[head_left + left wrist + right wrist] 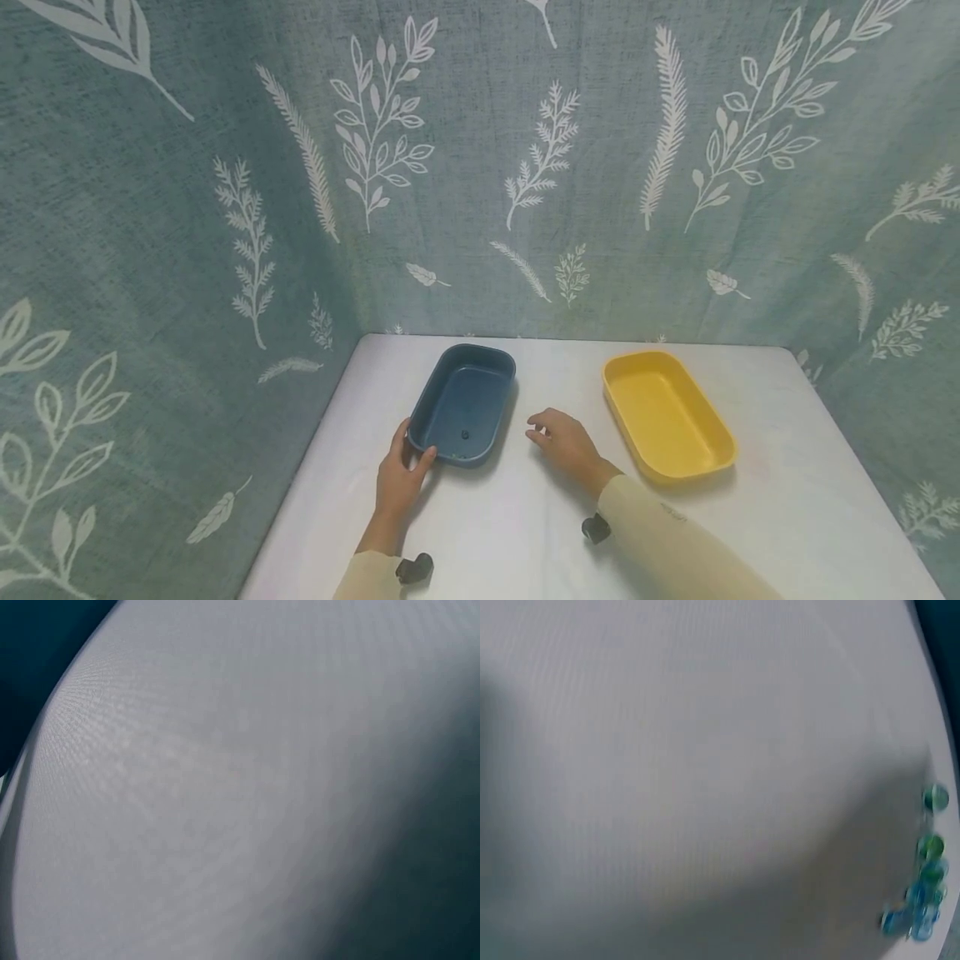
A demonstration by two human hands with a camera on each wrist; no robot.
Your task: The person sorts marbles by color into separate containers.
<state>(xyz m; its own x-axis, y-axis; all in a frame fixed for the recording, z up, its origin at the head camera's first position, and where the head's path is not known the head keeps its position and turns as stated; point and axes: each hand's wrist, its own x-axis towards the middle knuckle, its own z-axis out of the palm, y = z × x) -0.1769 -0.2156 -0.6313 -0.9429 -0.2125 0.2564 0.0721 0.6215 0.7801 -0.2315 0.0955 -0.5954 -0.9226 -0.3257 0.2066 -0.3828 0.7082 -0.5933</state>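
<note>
My left hand [400,479] grips the near left corner of a blue rectangular tray [468,357], fingers along its left side and thumb at the front rim. Inside the tray, close to its front end, lies a small dark round thing [465,435]. To the right of the tray my right hand [564,446] hovers over the white table, its fingers loosely bent and a gap between thumb and forefinger. Nothing shows in that gap. Neither wrist view shows a hand.
A yellow tray [660,408] stands on the white table [517,533] to the right of my right hand. Several green and blue glass marbles [932,871] appear at the right edge of the right wrist view. Leaf-patterned curtain [465,167] hangs behind and beside the table.
</note>
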